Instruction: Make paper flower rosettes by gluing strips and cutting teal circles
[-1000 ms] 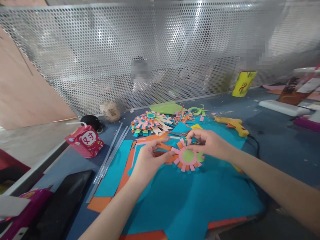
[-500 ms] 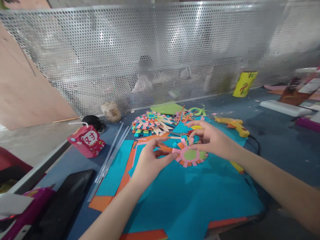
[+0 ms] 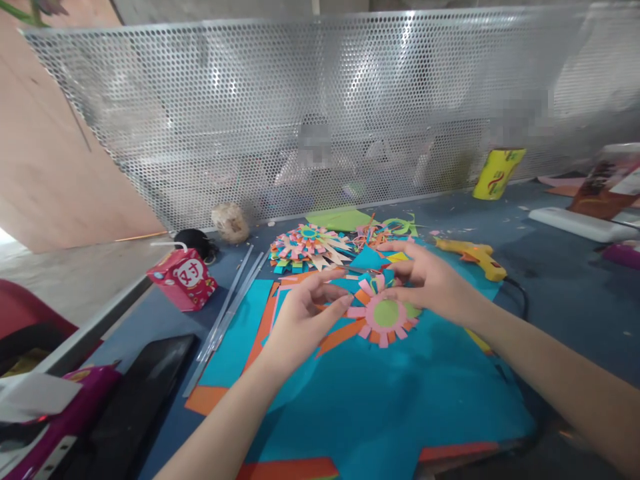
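My right hand (image 3: 430, 280) pinches the upper right edge of a round paper rosette (image 3: 386, 313). The rosette has a light green centre, a pink ring and pink and orange petals; an orange paper tail (image 3: 343, 335) sticks out at its lower left. My left hand (image 3: 310, 310) hovers just left of the rosette, its fingers bent and a little apart, with nothing visible between them. Below both hands lie large blue paper sheets (image 3: 380, 393). Behind them is a pile of finished-looking rosettes (image 3: 305, 248). Scissors (image 3: 357, 269) lie partly hidden between the hands.
A yellow glue gun (image 3: 473, 257) with a black cord lies right. Clear glue sticks (image 3: 233, 303), a red drink box (image 3: 185, 279) and a black phone (image 3: 145, 393) are left. A yellow container (image 3: 499, 175) stands before the perforated metal screen (image 3: 260, 120).
The rosette has turned in my right hand, and its orange tail now points to the lower left. My left fingers have come away from its petals. The view has shifted slightly.
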Tool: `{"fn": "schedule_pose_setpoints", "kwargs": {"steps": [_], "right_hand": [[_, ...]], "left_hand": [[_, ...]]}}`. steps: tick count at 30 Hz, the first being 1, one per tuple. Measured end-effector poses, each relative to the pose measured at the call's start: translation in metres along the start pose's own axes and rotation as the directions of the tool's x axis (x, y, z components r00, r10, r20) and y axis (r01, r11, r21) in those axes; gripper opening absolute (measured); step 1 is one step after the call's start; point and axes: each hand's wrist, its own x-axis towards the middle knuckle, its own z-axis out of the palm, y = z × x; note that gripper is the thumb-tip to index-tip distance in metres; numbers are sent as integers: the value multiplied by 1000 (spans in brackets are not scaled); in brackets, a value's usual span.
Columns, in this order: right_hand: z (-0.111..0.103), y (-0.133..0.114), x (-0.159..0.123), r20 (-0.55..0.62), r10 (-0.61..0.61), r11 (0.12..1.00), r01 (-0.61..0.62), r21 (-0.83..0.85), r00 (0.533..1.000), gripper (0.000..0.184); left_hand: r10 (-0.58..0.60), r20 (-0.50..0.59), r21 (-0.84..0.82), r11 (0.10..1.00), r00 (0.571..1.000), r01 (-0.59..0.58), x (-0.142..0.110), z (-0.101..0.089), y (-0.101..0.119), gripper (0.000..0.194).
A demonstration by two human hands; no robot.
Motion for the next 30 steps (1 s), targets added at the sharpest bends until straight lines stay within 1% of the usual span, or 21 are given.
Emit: {"fn": "schedule_pose_setpoints", "kwargs": {"steps": [2,5,8,13,18,23,27,30], "right_hand": [[0,-1,-1,6,-1,1000,1,-3,1000,64],[0,-1,-1,10,-8,1000,8,-24,1000,64],[-1,0,-1,-4,-11,999,10,-51,1000,67],[-1,2,-2,19,-28,997,30,-69,999,67],[-2,3,-2,49,-42,996,46,-71,998,63],[-2,6,-2,65,-55,993,62,-104,996,61],[-2,6,-2,102,-35,991,48,-126,994,62],[-1,5,-2,109,-28,991,42,-129,994,62]], "left_hand": [[-18,-2,19,1000,1000,18,0,1,-1,40],[-28,11,-3,1000,1000,28,1,0,-2,40],[-11,15,-19,1000,1000,12,1,-1,-3,36],[1,34,-44,999,999,1,1,-2,-4,31],[-27,46,-85,996,999,31,1,-3,-3,35],[-43,45,-130,990,998,48,1,2,0,37],[-50,89,-117,991,995,60,1,6,0,42],[-77,67,-86,993,995,83,2,6,0,45]]}}
